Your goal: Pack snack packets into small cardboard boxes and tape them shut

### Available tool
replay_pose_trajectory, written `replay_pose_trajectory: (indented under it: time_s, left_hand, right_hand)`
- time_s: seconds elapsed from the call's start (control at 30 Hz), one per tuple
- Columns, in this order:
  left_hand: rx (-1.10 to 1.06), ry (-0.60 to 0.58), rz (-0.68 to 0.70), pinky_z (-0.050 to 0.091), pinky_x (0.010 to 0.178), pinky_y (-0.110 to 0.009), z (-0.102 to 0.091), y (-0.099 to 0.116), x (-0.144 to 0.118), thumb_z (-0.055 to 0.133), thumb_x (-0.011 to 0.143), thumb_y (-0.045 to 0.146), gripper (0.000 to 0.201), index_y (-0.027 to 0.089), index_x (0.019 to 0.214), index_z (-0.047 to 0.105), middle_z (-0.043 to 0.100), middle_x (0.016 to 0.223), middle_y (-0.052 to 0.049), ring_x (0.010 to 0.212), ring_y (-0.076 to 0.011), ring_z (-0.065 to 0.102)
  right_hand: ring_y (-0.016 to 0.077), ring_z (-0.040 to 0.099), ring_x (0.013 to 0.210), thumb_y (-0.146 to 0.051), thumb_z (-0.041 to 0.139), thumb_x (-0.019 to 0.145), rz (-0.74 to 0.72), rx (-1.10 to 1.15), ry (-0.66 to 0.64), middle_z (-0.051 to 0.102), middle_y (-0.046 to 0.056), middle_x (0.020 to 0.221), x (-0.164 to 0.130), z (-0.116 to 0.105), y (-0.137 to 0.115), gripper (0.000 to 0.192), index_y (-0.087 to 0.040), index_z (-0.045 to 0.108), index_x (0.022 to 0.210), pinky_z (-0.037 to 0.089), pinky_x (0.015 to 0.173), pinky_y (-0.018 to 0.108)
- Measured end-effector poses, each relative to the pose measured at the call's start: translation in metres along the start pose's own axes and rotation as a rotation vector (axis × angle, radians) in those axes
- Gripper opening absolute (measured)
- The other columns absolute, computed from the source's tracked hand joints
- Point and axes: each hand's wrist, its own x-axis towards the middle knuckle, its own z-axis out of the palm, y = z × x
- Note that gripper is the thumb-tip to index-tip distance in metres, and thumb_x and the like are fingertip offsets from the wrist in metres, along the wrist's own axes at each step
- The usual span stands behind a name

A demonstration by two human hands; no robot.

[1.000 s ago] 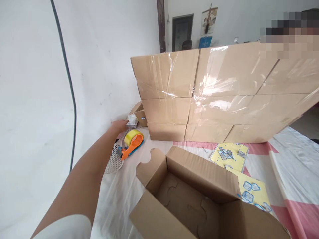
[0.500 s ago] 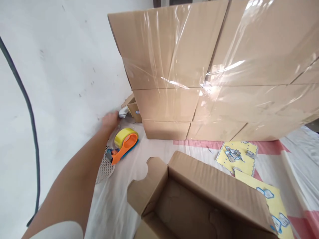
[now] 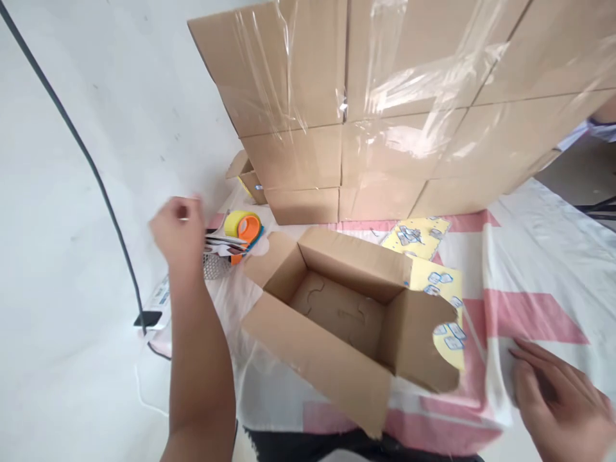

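My left hand (image 3: 180, 231) is raised at the left, fingers closed on a small stack of thin flat sheets (image 3: 225, 244) that sticks out to its right. The print on the sheets is too blurred to read. Behind the stack lies an orange tape dispenser (image 3: 249, 230) with a yellow roll. In the middle stands an open cardboard box (image 3: 312, 346), flaps spread, with only thin curved lines or strands on its floor. At the lower right my right hand (image 3: 561, 401) hovers near the cloth's edge, slightly blurred, its fingers loosely stretched and apart; nothing shows in it.
Stacked cartons (image 3: 298, 157) in clear film stand behind the box. Yellow patterned sheets (image 3: 433, 276) lie on the red and white cloth (image 3: 529, 314). A dark cable (image 3: 91, 160) runs down the white wall. A small box (image 3: 248, 179) is tucked beside the cartons.
My left hand has drawn back from beside the small carton, bringing the stack of sheets towards me. My right hand has come into view. The view has tilted down, showing more of the open box.
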Motion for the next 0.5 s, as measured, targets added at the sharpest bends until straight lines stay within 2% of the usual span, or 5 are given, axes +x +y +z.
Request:
replay_pose_trajectory:
  time_s: [0.07,0.2,0.37,0.43,0.5]
  left_hand:
    - [0.083,-0.209,-0.016,0.05,0.09,-0.037,0.001,0.002,-0.029,0.055,0.092,0.052,0.04,0.016,0.097,0.073,0.072,0.089,-0.007,0.088,-0.0231,0.066]
    - [0.157,-0.272,-0.064,0.04,0.112,-0.048,0.004,-0.026,-0.056,0.05,0.094,0.047,0.05,0.009,0.121,0.069,0.069,0.125,-0.019,0.122,-0.032,0.061]
    - [0.208,-0.504,-0.08,0.029,0.121,-0.059,0.006,-0.057,-0.087,0.082,0.066,0.047,0.104,0.003,0.152,0.043,0.032,0.163,-0.03,0.151,-0.0485,0.03]
    - [0.195,-0.473,-0.085,0.025,0.122,-0.062,0.012,-0.059,-0.101,0.078,0.071,0.042,0.107,0.008,0.16,0.03,0.017,0.17,-0.025,0.155,-0.0483,0.018]
    - [0.131,-0.379,-0.08,0.024,0.122,-0.063,0.016,-0.057,-0.11,0.067,0.081,0.033,0.089,0.01,0.16,0.033,0.024,0.169,-0.023,0.155,-0.0447,0.022]
  right_hand:
    - [0.0351,0.071,0.112,-0.042,0.048,0.089,-0.063,0.068,0.035,0.077,0.009,0.117,-0.005,0.004,0.009,0.022,-0.044,0.067,0.1,0.05,0.093,0.052]
    - [0.034,0.074,0.107,-0.037,0.048,0.09,-0.151,0.071,0.104,0.079,0.008,0.111,-0.006,0.013,0.021,0.021,-0.031,0.068,0.092,0.051,0.09,0.047]
    - [0.0286,0.077,0.09,-0.039,0.046,0.091,-0.219,0.085,0.281,0.081,0.005,0.099,-0.005,0.024,0.026,0.033,-0.023,0.073,0.083,0.05,0.08,0.039]
    - [0.0282,0.077,0.087,-0.039,0.045,0.091,-0.217,0.092,0.315,0.081,0.005,0.096,-0.004,0.026,0.027,0.034,-0.022,0.073,0.08,0.05,0.078,0.039]
    - [0.03,0.077,0.088,-0.04,0.045,0.09,-0.192,0.1,0.3,0.081,0.006,0.095,-0.004,0.025,0.026,0.033,-0.023,0.071,0.079,0.051,0.079,0.041]
